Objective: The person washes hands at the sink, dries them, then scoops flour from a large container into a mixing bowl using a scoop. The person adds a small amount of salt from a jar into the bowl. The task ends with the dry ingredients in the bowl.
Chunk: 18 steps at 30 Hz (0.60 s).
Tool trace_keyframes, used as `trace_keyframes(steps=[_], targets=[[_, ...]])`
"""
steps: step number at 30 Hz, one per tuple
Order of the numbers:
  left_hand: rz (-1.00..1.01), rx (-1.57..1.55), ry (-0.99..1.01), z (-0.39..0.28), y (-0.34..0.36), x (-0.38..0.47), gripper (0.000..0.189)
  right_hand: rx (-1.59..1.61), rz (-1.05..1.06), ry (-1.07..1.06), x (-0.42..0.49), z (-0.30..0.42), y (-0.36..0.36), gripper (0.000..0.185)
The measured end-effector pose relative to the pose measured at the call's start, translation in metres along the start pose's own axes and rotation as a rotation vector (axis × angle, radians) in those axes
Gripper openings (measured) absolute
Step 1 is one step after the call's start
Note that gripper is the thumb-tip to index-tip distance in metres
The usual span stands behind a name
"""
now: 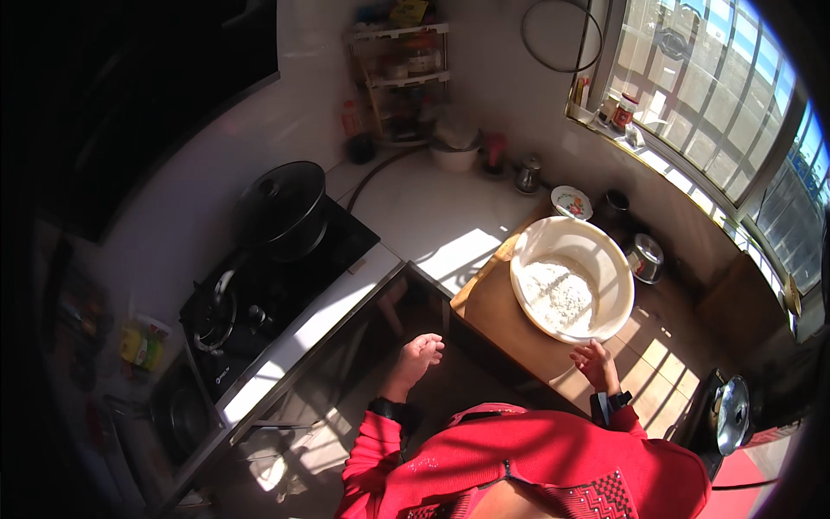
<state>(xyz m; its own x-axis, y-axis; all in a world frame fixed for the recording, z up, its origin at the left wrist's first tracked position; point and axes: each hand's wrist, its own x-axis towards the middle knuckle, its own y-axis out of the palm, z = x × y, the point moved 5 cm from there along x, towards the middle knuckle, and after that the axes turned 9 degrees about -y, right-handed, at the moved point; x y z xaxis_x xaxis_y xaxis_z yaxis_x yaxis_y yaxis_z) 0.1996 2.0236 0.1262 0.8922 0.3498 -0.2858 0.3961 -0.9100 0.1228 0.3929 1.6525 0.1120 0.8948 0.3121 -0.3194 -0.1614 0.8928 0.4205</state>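
A large cream plastic basin [613, 285] stands on a wooden board [486, 301] on the counter, with white flour [561, 295] in its bottom. My right hand [593, 363] is raised just below the near rim, its fingers loosely curled and apart; nothing shows in it. Over the dark gap before the counter hangs my left hand [421, 360], its fingers bent inward and no object visible in it. Black bands circle both wrists below red sleeves.
A gas hob [350, 227] at left carries a lidded dark pot [279, 207]. Behind the basin are a flowered bowl [572, 202], a metal pot [646, 258] and a small metal jug [528, 175]. Jars line the barred window's sill [661, 165].
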Motion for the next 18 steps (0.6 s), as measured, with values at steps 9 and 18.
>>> trace_keyframes(steps=[9,18], targets=[[0.129,0.099,-0.057,-0.050,0.013,0.092,0.022,-0.003,0.396,-0.006,0.003,0.041,0.131,0.025],[0.107,0.068,-0.060,-0.096,-0.042,0.129,0.024,-0.013,0.784,-0.154,0.075,0.065,0.299,0.025]])
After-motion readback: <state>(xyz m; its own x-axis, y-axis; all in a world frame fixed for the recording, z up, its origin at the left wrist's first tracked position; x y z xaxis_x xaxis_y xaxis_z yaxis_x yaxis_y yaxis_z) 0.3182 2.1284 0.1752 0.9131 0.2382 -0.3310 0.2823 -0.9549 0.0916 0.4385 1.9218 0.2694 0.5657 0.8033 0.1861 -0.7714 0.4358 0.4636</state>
